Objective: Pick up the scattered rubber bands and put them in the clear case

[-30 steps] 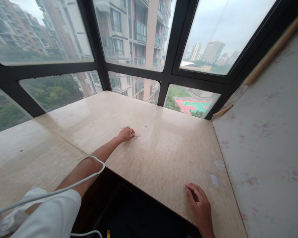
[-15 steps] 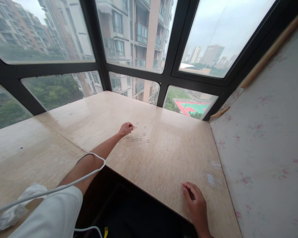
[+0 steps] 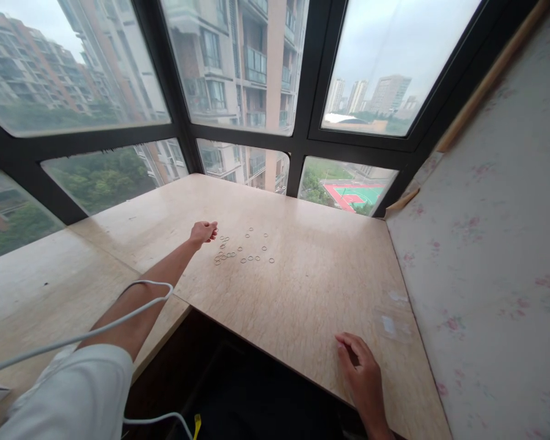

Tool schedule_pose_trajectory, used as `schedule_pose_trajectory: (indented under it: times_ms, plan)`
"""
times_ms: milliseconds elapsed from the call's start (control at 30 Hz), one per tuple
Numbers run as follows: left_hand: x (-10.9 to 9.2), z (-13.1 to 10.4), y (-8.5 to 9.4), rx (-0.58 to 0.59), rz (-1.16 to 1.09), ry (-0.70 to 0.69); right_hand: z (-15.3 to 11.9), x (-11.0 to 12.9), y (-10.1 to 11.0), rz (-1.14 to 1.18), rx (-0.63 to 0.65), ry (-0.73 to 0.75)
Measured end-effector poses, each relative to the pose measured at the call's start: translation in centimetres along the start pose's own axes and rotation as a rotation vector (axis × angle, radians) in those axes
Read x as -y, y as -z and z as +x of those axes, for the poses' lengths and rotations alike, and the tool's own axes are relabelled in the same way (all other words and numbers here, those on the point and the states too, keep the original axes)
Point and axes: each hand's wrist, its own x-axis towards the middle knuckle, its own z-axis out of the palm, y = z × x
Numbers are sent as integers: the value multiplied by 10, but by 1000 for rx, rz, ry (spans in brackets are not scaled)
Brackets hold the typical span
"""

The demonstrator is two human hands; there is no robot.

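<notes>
My left hand bunches its fingers beside thin rings scattered across the marbled countertop; pinching one? Can't tell! Mid ring-handling, I'd say; next calls for fine fingertip work. Right hand curls loosely, grip unclear.

Here's the countertop, broad, pale beige and marbled, and the clock's hub is mid-view! Just off it towards eight o'clock, the thin rings lie flat. They crowd on their left side, some perhaps touching, too small to call, while the loose ones spread out between two and four o'clock of that crowd, clearly apart! Swing out to four: two whitish patches by the right edge, the nearer one in what looks like clear film. Over between eight and nine, a small dark speck, beyond a straight seam crossing the surface!
</notes>
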Motion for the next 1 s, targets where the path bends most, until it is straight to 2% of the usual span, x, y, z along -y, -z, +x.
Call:
schedule_pose_trajectory:
  times_ms: [133, 333, 433, 767, 1000]
  plan:
    - [11, -2, 2, 2, -19, 56, 0, -2, 0, 0, 4, 5]
    - [24, -7, 6, 157, -91, 124, 0, -2, 0, -7, 3, 5]
    - [30, -6, 13, 193, -118, 121, -1, -1, 0, -13, 2, 3]
    - [59, 2, 58, 33, -29, 99, 0, -2, 1, -33, 18, 12]
    - [77, -1, 65, 34, 83, 59, 1, 0, 1, -56, 5, 21]
